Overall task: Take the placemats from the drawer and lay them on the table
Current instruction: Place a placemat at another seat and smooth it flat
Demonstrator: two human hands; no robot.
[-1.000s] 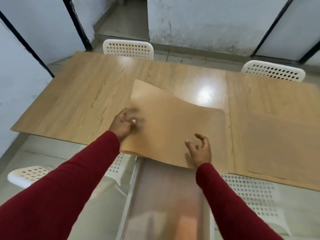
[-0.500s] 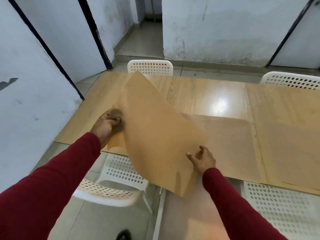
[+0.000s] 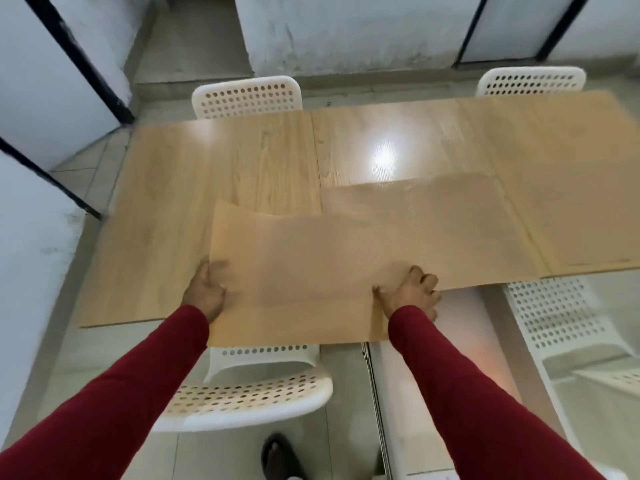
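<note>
Tan placemat [image 3: 304, 271] held over wooden surface [image 3: 194, 188]
Gripped at near edge by left hand [image 3: 206, 292] and right hand [image 3: 412, 294], fingers curled round it.

A plain dining room, by the look of it. A long wood-grain table [image 3: 214, 188] is ringed by 4 white perforated plastic chairs: 2 at the far side [image 3: 246, 97] [image 3: 531, 81] and 2 tucked in at the near side [image 3: 242, 393] [image 3: 561, 317]. The floor [image 3: 194, 46] is pale tile, and the whitewashed walls [image 3: 346, 32] are scuffed, with black-framed panels [image 3: 45, 81] on the left.
</note>
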